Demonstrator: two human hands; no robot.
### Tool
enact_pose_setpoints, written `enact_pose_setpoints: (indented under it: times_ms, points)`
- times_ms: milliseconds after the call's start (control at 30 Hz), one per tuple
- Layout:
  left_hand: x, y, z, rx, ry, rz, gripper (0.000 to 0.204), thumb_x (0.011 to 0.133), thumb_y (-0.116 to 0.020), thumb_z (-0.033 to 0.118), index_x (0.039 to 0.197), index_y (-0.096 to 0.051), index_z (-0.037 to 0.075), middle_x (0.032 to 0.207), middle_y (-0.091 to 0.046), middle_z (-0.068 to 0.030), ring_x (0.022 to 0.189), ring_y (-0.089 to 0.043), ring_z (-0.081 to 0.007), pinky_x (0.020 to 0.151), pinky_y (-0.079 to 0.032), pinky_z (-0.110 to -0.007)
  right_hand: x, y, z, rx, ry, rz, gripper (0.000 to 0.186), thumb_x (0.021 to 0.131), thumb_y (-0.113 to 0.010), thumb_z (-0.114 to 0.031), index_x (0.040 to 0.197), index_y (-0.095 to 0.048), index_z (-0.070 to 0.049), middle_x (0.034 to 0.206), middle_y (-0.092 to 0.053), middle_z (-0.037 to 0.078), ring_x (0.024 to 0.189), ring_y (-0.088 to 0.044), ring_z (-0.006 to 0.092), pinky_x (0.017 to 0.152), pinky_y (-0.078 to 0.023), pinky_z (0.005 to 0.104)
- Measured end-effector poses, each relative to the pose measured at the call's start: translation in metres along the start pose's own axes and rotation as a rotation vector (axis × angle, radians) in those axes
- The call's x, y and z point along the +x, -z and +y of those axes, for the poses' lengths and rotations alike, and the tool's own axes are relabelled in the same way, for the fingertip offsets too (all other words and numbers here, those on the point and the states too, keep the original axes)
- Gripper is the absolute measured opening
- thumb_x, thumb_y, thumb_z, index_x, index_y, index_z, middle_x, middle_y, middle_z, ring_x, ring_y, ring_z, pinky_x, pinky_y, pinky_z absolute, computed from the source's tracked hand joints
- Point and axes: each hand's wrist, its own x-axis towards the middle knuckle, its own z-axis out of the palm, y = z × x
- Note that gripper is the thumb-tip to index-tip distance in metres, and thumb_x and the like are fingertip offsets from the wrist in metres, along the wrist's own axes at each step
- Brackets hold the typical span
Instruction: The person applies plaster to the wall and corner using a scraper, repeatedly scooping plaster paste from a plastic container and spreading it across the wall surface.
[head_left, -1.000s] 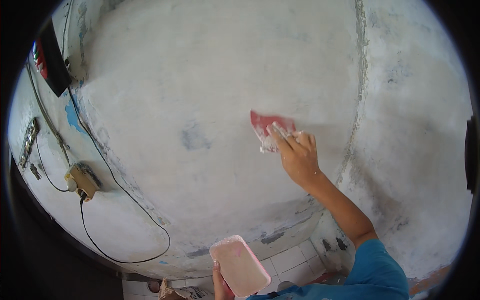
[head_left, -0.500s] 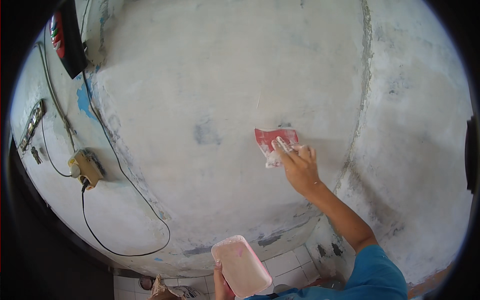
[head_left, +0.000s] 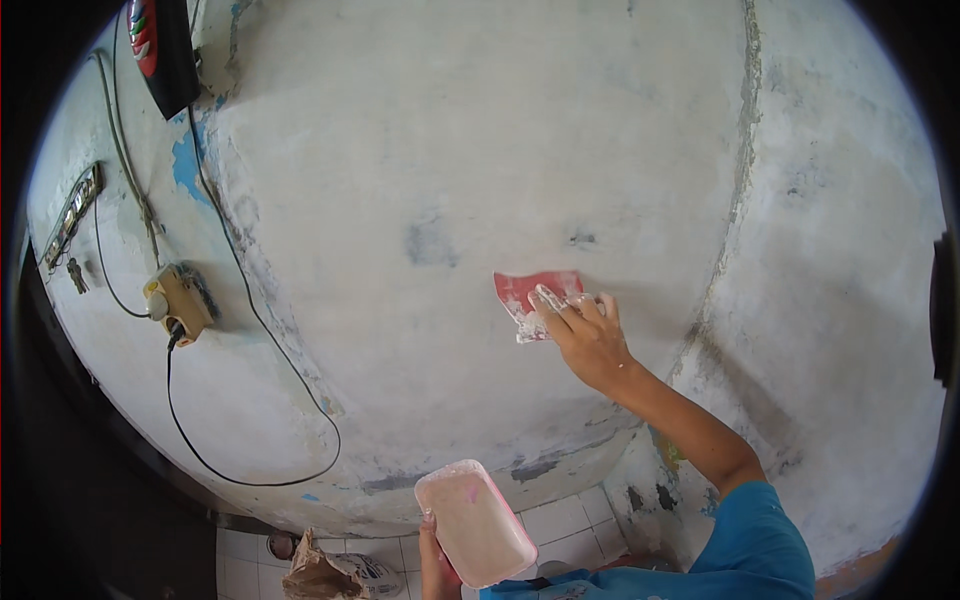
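My right hand (head_left: 590, 335) grips a red, flexible putty scraper (head_left: 540, 290) smeared with white paste, pressed against the wall (head_left: 350, 300). White paste coats some of my fingers. Just above the scraper, a small dark mark (head_left: 581, 239) shows on the pale, patchy wall, and a larger grey smudge (head_left: 430, 240) lies to its left. Low in front of me, my left hand (head_left: 437, 560) holds a pink rectangular tray (head_left: 477, 525) by its left edge. A thin pale layer covers the tray's inside.
A yellowish power outlet box (head_left: 180, 305) with a plug and a looping black cable (head_left: 265, 320) is on the left wall. Keys (head_left: 77, 275) hang nearby. A black and red device (head_left: 160, 60) is at upper left. An opened paper bag (head_left: 318, 570) stands on the tiled floor (head_left: 560, 518).
My right hand has drawn the scraper down and slightly left, uncovering the dark mark. The view has shifted a little; the tray stays in my left hand.
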Motion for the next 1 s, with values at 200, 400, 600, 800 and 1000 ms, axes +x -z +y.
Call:
enact_pose_setpoints:
  times_ms: [200, 400, 600, 800, 1000]
  points:
    - [-0.001, 0.001, 0.005, 0.025, -0.02, 0.012, 0.061, 0.103, -0.047, 0.047, 0.142, -0.047, 0.0, 0.134, -0.06, -0.0159, 0.117, -0.063, -0.0262, 0.099, -0.051, -0.04, 0.055, 0.043, 0.045, 0.116, -0.247, 0.128, 0.052, 0.085, -0.063, -0.001, 0.135, -0.063, -0.012, 0.105, -0.07, 0.01, 0.094, -0.059, 0.0264, 0.085, -0.043, 0.0425]
    - [-0.007, 0.01, 0.002, 0.044, 0.026, 0.015, 0.059, 0.102, -0.046, 0.049, 0.143, -0.047, 0.006, 0.136, -0.058, -0.0131, 0.12, -0.06, -0.026, 0.101, -0.05, -0.041, 0.107, 0.04, 0.135, -0.162, -0.264, 0.373, 0.058, 0.087, -0.061, -0.003, 0.143, -0.056, -0.018, 0.121, -0.07, 0.005, 0.106, -0.057, 0.0292, 0.092, -0.042, 0.0438]
    - [-0.002, 0.032, -0.014, 0.072, 0.053, 0.059, 0.063, 0.101, -0.047, 0.051, 0.144, -0.046, 0.006, 0.137, -0.059, -0.0136, 0.12, -0.06, -0.0271, 0.101, -0.05, -0.042, 0.031, -0.018, 0.075, -0.239, -0.313, 0.274, 0.056, 0.086, -0.062, -0.002, 0.139, -0.061, -0.018, 0.126, -0.069, 0.001, 0.106, -0.057, 0.0268, 0.091, -0.04, 0.0412]
    - [0.019, 0.037, -0.023, 0.106, 0.093, 0.041, 0.068, 0.1, -0.049, 0.055, 0.145, -0.046, 0.005, 0.136, -0.06, -0.0145, 0.12, -0.061, -0.0286, 0.101, -0.051, -0.043, 0.079, 0.053, 0.095, -0.038, -0.281, 0.342, 0.054, 0.085, -0.06, 0.001, 0.137, -0.062, -0.015, 0.121, -0.071, 0.002, 0.105, -0.059, 0.0274, 0.089, -0.042, 0.0421]
    - [0.014, 0.022, -0.016, 0.105, 0.117, 0.019, 0.071, 0.099, -0.05, 0.057, 0.145, -0.047, 0.004, 0.137, -0.06, -0.0148, 0.121, -0.061, -0.0286, 0.102, -0.051, -0.042, 0.111, 0.024, 0.113, -0.244, -0.226, 0.26, 0.057, 0.085, -0.059, -0.001, 0.141, -0.057, -0.014, 0.12, -0.069, 0.004, 0.108, -0.058, 0.0278, 0.088, -0.043, 0.0435]
